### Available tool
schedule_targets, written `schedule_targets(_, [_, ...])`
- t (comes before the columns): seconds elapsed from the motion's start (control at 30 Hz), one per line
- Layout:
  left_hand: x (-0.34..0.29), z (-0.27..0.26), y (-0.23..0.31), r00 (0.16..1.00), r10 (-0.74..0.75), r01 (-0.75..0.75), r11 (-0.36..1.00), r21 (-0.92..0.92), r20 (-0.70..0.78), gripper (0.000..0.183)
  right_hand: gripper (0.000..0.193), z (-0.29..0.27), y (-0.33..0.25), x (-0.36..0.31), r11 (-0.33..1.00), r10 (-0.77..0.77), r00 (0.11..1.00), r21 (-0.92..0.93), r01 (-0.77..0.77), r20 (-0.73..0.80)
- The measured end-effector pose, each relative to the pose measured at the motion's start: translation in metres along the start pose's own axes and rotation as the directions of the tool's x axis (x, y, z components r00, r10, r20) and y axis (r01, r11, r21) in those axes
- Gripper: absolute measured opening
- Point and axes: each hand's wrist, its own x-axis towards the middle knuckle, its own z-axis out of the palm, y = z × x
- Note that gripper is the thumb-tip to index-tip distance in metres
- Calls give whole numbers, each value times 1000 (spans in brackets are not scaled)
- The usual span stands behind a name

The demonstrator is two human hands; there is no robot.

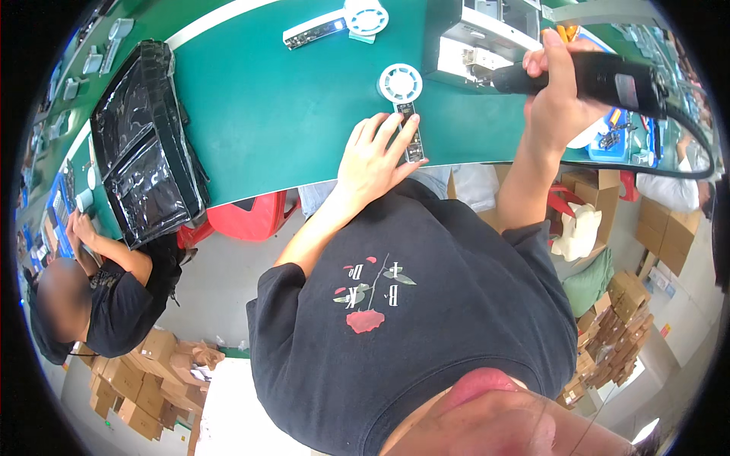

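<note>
On the green table, a small handheld fan [401, 83] lies with its round white head away from me and its handle's dark circuit board exposed. My left hand [370, 159] holds it by the handle, fingers over one side and thumb by the near end. My right hand [559, 95] is wrapped round a thick black electric screwdriver [612, 78] with a cable at its back. Its front end points left into a grey box-like machine [447, 72], apparently a screw feeder; the tip's exact contact is hard to see. A second fan [314, 31] lies farther back.
A black case in shiny plastic [144, 148] stands at the table's left edge. Beyond it, another person [125, 304] works. A blue bin [622, 140] with small parts sits at the right, near the screwdriver's looping cable [696, 125]. A red stool [251, 220] stands below the table.
</note>
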Motion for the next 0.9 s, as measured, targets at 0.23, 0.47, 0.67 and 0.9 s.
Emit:
schedule_targets(0.23, [3, 0, 2, 999, -3, 3, 1000, 5, -39, 75, 29, 21, -13, -46, 982, 90, 986, 155, -111, 141])
schedule_targets(0.47, [0, 5, 1, 997, 10, -9, 1000, 16, -76, 76, 24, 41, -9, -61, 983, 137, 972, 95, -157, 189])
schedule_targets(0.67, [1, 3, 2, 997, 12, -9, 999, 34, -77, 75, 25, 45, -1, -60, 983, 104, 971, 124, -133, 217])
schedule_targets(0.9, [1, 5, 1, 996, 19, -15, 999, 39, -86, 76, 29, 41, 13, -63, 989, 79, 972, 105, -105, 221])
